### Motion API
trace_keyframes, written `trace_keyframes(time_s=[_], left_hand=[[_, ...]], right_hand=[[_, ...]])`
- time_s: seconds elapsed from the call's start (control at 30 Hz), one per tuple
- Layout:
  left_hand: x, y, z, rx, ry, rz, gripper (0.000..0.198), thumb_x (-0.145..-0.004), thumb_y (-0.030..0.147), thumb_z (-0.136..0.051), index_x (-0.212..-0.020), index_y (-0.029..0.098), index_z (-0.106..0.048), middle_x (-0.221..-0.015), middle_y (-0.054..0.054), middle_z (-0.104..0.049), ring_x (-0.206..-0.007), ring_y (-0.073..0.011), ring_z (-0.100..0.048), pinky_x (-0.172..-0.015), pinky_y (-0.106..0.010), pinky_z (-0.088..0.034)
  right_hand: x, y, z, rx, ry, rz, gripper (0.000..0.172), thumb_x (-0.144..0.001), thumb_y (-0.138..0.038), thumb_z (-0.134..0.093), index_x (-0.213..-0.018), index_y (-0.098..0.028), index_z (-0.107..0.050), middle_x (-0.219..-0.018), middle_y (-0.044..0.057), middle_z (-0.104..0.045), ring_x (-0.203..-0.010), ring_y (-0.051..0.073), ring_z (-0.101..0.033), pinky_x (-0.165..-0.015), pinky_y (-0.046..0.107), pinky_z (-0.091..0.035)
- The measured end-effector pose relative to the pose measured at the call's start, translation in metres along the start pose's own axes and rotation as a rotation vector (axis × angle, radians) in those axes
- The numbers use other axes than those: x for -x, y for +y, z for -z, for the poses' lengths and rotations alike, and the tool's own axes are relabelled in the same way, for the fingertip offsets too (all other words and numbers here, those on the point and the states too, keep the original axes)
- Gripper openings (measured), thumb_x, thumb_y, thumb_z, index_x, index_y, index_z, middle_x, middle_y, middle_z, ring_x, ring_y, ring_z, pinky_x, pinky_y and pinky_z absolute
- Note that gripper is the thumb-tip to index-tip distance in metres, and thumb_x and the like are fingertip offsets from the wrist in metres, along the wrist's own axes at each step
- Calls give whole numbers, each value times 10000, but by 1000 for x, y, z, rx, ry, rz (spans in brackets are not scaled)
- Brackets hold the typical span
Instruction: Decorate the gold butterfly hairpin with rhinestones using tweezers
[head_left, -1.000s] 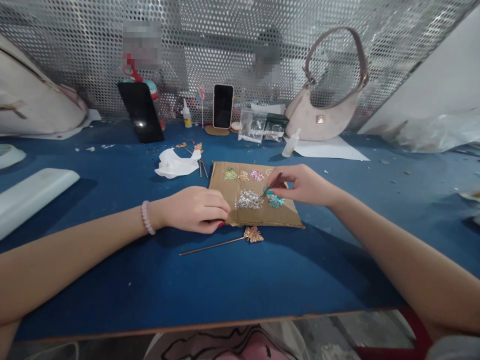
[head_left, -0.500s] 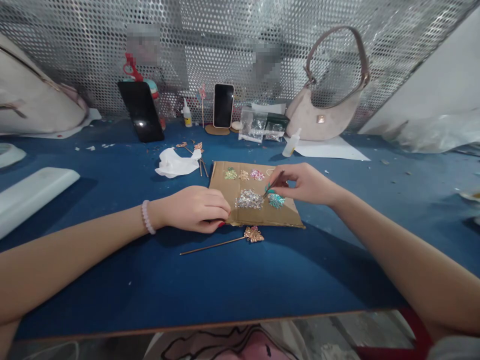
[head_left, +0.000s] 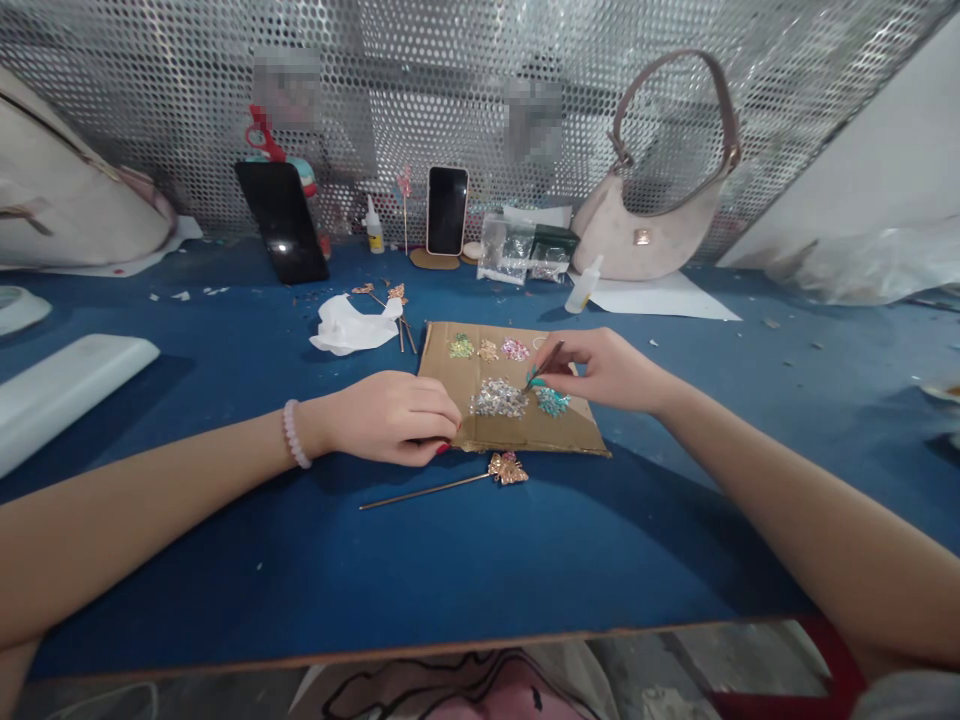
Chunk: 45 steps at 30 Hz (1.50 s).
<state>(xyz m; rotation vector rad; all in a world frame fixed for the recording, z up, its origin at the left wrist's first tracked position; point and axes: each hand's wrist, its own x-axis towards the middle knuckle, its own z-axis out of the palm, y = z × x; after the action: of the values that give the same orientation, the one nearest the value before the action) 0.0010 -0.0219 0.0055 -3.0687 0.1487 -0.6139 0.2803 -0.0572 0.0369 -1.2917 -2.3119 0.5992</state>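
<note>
My right hand (head_left: pixel 600 368) is closed round a pair of tweezers (head_left: pixel 546 364). Their tips point down at the right edge of a pile of silver rhinestones (head_left: pixel 498 398), beside a pile of turquoise ones (head_left: pixel 553 402). These lie on a flat piece of cardboard (head_left: pixel 540 436). My left hand (head_left: pixel 394 415) has its fingers curled at the cardboard's left front corner, gripping it. Green (head_left: pixel 461 346), pale gold (head_left: pixel 488 350) and pink (head_left: pixel 515 349) stones lie in smaller piles behind. A hairpin with a gold butterfly (head_left: pixel 508 469) lies in front of the cardboard.
White tissue (head_left: pixel 352 325) and more butterfly hairpins (head_left: pixel 397 293) lie behind my left hand. Farther back are a phone (head_left: pixel 447 212), a black tablet-like panel (head_left: pixel 282 222), two glue bottles (head_left: pixel 583 287), plastic bags (head_left: pixel 507 248) and a handbag (head_left: pixel 645 235). A white case (head_left: pixel 79 385) lies at left.
My right hand has shifted slightly left, and the tweezer tips are a little farther into the silver rhinestones. My left hand stays at the cardboard's corner.
</note>
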Motion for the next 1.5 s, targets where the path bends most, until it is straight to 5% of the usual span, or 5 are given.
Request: trace_keyframes(time_s=[0.3,0.83,1.1,1.5], left_hand=[[0,-1,0,-9,-11,0,160,-843,147,-443,-877,158,-598,-933,-56,-675,-822,-156,-599,-672,-261,-489],[-2,0,1,10,10,-4,158,-836,135,-446,-861,156,-601,-908,-53,-677,-804,-161,-604,-658,-269,-494],[-1,0,0,7,2,0,152,-833,137,-455,-870,160,-600,-925,-53,-676,-819,-161,-604,-669,-266,-490],[0,-1,-1,7,13,6,144,-830,137,-462,-870,161,-599,-922,-45,-677,-812,-161,-605,-663,-268,-490]], right_hand=[[0,1,0,-35,58,-5,95,-753,-275,-588,-782,-185,-597,-649,7,-619,-565,112,-534,-492,256,-387],[-10,5,-8,-423,214,-171,149,-677,-256,-662,-731,-191,-539,-644,9,-617,-558,127,-585,-550,315,-502],[-13,0,-27,-88,454,-137,35,-733,-201,-589,-754,-189,-564,-635,11,-625,-589,138,-585,-529,289,-446],[-14,-3,-27,68,392,-130,41,-736,-188,-574,-776,-181,-581,-674,16,-653,-604,137,-599,-537,274,-421]])
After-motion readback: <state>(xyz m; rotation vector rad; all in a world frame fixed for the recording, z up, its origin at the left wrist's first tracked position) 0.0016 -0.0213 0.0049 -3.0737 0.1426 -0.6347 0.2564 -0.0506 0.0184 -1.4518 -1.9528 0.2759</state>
